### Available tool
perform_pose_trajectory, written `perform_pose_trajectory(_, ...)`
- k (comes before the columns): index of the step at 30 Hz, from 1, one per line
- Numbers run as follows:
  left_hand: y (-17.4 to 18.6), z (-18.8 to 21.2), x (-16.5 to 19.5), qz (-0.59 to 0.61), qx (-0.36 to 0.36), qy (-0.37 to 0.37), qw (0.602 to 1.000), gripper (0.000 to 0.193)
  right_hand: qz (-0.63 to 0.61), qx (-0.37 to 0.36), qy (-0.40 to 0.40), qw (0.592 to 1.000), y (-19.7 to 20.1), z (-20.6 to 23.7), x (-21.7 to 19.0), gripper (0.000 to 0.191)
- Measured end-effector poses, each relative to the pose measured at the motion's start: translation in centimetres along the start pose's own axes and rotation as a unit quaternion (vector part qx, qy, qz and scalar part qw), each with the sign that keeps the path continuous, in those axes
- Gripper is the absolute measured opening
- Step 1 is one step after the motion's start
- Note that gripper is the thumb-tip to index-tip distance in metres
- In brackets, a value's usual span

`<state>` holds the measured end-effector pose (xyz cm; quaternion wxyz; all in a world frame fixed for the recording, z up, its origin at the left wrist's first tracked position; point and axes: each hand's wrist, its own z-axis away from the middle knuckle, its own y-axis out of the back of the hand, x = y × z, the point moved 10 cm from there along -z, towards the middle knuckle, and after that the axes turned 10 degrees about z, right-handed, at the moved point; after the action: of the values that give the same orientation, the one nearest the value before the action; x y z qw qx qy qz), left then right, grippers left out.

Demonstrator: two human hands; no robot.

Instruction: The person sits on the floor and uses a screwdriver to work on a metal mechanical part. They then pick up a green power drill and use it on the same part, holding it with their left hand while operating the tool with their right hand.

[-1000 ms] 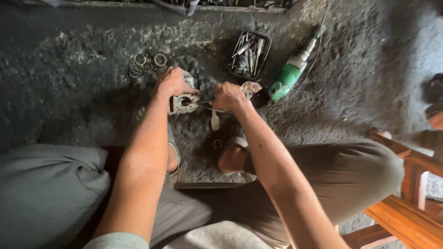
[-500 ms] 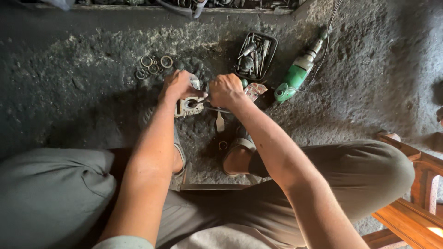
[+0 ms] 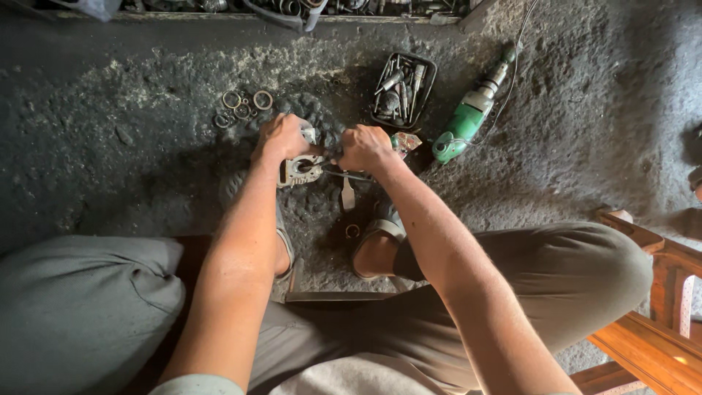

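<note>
The right hand (image 3: 365, 148) hides its tool's handle. The left hand (image 3: 281, 137) covers part of the metal part (image 3: 300, 170). The tray's (image 3: 426, 93) contents are too small to identify.

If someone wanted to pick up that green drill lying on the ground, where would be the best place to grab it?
Probably the thick green body of the drill, from above. It lies flat and slanted, the metal nose pointing up-right, where a cord runs past, with bare ground on both sides for fingers.
</note>
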<state>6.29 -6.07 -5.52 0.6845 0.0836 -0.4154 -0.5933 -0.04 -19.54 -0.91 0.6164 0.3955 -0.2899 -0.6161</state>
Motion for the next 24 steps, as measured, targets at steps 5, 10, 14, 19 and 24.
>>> perform_pose_trajectory(5,-0.4,-0.2,-0.4,0.021,-0.025,0.021,0.999,0.067,-0.003,-0.034,-0.023,0.999,-2.4,0.1,1.4,0.057)
perform_pose_trajectory(10,0.1,-0.1,0.1,-0.007,-0.023,0.008,1.0,0.082,-0.017,-0.003,-0.029,0.999,-2.5,-0.1,1.6,0.059)
perform_pose_trajectory(14,0.4,0.6,0.3,0.014,-0.012,0.003,1.0,0.069,0.036,-0.064,-0.025,0.997,-3.0,-0.7,1.1,0.056)
perform_pose_trajectory(19,-0.1,0.7,0.3,0.0,-0.037,0.026,0.999,0.076,0.044,-0.043,-0.026,0.998,-1.9,-0.6,0.7,0.056)
perform_pose_trajectory(24,0.4,0.7,0.3,-0.006,-0.014,0.016,1.0,0.082,0.063,-0.003,-0.003,0.998,-0.9,-0.7,-0.3,0.058)
